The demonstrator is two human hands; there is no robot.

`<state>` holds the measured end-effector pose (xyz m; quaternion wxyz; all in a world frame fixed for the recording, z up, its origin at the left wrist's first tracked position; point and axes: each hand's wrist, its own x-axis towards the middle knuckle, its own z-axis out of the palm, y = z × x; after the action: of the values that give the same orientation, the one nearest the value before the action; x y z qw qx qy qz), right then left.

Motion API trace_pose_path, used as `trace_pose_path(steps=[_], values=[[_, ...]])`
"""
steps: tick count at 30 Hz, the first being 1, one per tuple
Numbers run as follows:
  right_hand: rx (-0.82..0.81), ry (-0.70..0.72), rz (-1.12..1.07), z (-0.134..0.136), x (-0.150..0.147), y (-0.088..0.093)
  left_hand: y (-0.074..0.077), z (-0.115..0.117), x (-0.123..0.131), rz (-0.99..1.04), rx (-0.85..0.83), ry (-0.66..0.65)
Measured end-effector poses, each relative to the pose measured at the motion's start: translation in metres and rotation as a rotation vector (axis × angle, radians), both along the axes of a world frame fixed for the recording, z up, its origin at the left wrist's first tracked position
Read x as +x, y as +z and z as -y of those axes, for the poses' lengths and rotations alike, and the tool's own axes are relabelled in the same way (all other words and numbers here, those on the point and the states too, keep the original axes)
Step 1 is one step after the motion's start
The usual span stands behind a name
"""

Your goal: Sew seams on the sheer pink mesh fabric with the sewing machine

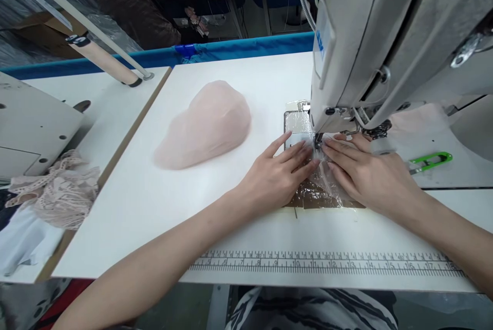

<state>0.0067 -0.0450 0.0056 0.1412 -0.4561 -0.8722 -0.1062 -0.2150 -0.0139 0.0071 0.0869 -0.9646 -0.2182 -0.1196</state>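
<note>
My left hand [275, 175] lies flat with its fingers spread, pressing on a thin, see-through piece of fabric [325, 178] left of the presser foot [318, 140] of a sewing machine [358, 37]. On the other side of the foot, my right hand [365, 170] rests with fingers stretched out over the same sheer material. Some fingertips of the right hand are partly hidden under the machine head. Left of my hands lie soft pink sheer fabric pieces [208, 127]. Green-handled thread snips [431, 162] lie right of my right hand.
A printed ruler strip [327, 263] runs along the front of the white table [154, 217]. At left are beige lace trim [67, 191], white cloth [26, 240] and another machine [34, 124]. Pale pink fabric [418, 122] lies behind the snips. A person [123, 1] stands beyond the blue-edged table.
</note>
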Motion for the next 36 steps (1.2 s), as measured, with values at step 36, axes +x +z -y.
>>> trace_pose_path(steps=[36], values=[[0.107,-0.049,0.117,-0.0001,0.0022,-0.0031,0.0029,0.0027,0.0053,0.000,0.003,0.054]])
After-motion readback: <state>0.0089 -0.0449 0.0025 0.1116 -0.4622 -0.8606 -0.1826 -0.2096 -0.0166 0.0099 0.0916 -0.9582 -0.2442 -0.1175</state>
